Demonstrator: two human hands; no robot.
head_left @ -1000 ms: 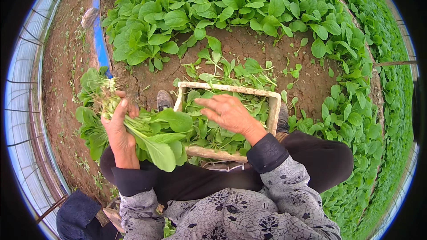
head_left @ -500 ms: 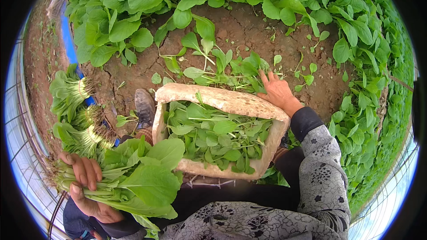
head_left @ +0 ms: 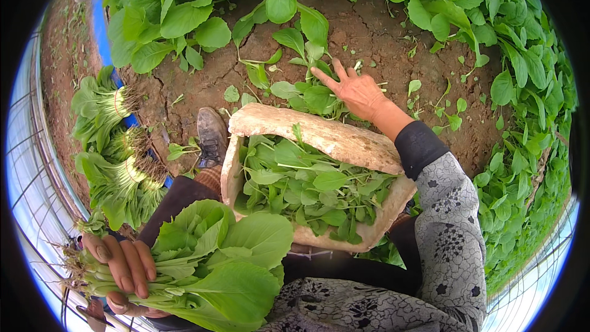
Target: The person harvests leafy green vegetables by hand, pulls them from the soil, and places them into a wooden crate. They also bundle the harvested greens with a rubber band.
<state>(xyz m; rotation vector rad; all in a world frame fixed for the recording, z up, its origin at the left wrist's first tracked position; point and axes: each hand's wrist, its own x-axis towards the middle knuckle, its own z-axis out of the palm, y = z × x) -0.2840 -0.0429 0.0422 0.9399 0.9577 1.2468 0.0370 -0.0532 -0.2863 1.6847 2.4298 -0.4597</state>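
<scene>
Down at the left, the left hand [head_left: 120, 267] is clamping a bunch of broad-leaved green plants [head_left: 215, 264], roots partly cut off; the pale rectangular foam box [head_left: 332, 141] is sitting mid-lap; the right hand [head_left: 356, 91], fingers spread, is touching small green seedlings [head_left: 307, 95], palm hidden.

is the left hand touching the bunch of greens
Touching: the head view shows the left hand with fingers wrapped around the stems of the bunch of greens.

Cracked brown soil bed [head_left: 381, 31] between rows of leafy greens [head_left: 522, 86], daylight through greenhouse netting [head_left: 31, 166].
</scene>
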